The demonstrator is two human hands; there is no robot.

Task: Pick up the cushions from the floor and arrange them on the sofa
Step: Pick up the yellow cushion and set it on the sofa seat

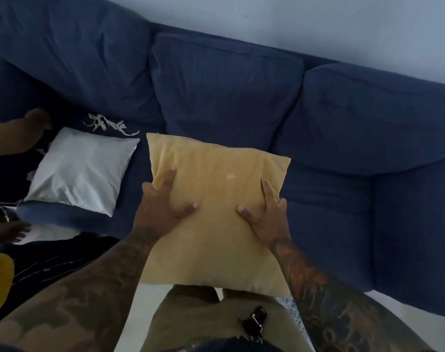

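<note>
Both hands grip the yellow cushion (216,214) by its sides, left hand (163,212) at nine o'clock, right hand (265,217) at three, carrying it over the sofa (343,138) seat's front edge, not yet set down. White cushion (81,168) already lies on the seat at ten o'clock. Whether more wait on the floor, can't tell.

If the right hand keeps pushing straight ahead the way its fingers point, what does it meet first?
The right hand already grips the yellow cushion, so that leads. Beyond it, the line probably reaches the sofa's middle back cushion, perhaps the seat first; depth is unclear. The white cushion lies well off to the left.
</note>
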